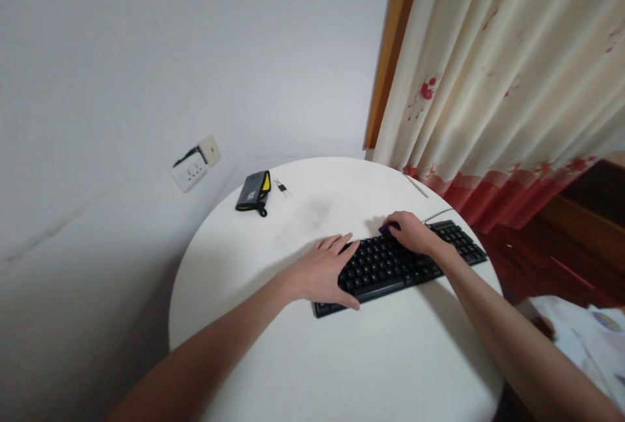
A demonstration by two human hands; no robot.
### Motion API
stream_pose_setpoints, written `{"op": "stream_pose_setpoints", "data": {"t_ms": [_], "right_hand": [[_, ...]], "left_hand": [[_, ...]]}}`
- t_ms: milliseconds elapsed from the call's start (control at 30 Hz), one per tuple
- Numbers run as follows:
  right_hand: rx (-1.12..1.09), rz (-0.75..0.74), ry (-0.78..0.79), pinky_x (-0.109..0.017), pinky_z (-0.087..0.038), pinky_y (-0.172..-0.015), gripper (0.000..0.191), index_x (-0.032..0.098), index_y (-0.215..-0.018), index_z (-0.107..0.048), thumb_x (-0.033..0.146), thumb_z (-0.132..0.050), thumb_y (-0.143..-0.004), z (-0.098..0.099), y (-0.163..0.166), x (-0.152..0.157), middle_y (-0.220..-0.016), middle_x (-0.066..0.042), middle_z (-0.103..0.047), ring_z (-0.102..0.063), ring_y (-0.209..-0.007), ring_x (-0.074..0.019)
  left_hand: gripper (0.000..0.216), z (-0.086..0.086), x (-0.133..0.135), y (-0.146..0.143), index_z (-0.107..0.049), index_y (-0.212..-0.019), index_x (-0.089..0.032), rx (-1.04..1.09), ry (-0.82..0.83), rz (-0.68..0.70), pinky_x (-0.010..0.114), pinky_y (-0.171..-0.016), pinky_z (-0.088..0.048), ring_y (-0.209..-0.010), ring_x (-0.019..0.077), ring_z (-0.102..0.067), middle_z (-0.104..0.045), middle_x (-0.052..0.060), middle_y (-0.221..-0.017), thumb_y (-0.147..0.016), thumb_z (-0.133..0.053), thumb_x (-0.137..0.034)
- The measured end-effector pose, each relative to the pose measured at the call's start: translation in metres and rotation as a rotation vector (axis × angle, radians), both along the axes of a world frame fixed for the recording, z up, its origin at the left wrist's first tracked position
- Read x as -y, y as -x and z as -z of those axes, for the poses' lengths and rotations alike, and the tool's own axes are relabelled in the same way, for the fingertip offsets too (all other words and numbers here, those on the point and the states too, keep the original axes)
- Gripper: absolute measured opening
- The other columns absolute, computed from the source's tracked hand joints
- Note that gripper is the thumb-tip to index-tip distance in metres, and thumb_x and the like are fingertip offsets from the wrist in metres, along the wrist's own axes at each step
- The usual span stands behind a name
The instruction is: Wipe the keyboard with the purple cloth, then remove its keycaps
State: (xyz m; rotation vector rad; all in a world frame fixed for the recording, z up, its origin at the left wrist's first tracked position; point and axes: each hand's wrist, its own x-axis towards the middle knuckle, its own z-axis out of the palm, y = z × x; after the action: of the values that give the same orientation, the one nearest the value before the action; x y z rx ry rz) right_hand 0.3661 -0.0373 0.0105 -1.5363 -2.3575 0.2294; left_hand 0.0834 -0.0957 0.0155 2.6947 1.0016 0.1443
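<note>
Keyboard (375, 271) – full-size, black all over, keys in dense rows w/ a long spacebar along the near edge – lies flat on the round white table (219, 266), right of ctr., set at a slant w/ its R end farther off. L hand (319, 272) is spread open across its L end, thumb at the near edge. R hand (413, 232) is closed round a small purple item (385, 229), mostly hidden, at the kbd's back edge. Thin cable (437, 215) behind the kbd. Farther back: grey pouch w/ yellow lining (252, 191) & small black item (281, 187) just beside it.
</note>
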Motion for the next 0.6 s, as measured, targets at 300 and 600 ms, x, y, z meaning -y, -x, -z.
{"op": "stream_pose_setpoints", "data": {"t_ms": [300,600], "right_hand": [[-0.157,-0.11,-0.069,-0.031,-0.046,-0.087,0.028,0.017,-0.091,-0.075,0.003,-0.05,-0.087,0.002,0.05,0.018,-0.09,-0.008,-0.071,-0.063,-0.09,-0.0208],[-0.241,-0.2,-0.127,-0.035,-0.049,-0.091,0.032,0.017,-0.102,-0.073,0.002,-0.048,-0.088,0.013,0.066,0.07,-0.103,-0.01,-0.064,-0.059,-0.098,-0.0215]], "left_hand": [[0.131,0.003,0.004,0.002,-0.001,-0.156,-0.008,-0.139,0.019,-0.077,0.044,-0.116,-0.022,-0.146,0.0392,-0.022,-0.019,0.024,-0.16,-0.06,-0.071,-0.064],[0.14,0.004,-0.016,0.023,-0.005,-0.155,-0.005,-0.164,0.067,-0.08,0.044,-0.116,-0.022,-0.145,0.0407,-0.023,-0.021,0.026,-0.159,-0.053,-0.072,-0.072]]}}
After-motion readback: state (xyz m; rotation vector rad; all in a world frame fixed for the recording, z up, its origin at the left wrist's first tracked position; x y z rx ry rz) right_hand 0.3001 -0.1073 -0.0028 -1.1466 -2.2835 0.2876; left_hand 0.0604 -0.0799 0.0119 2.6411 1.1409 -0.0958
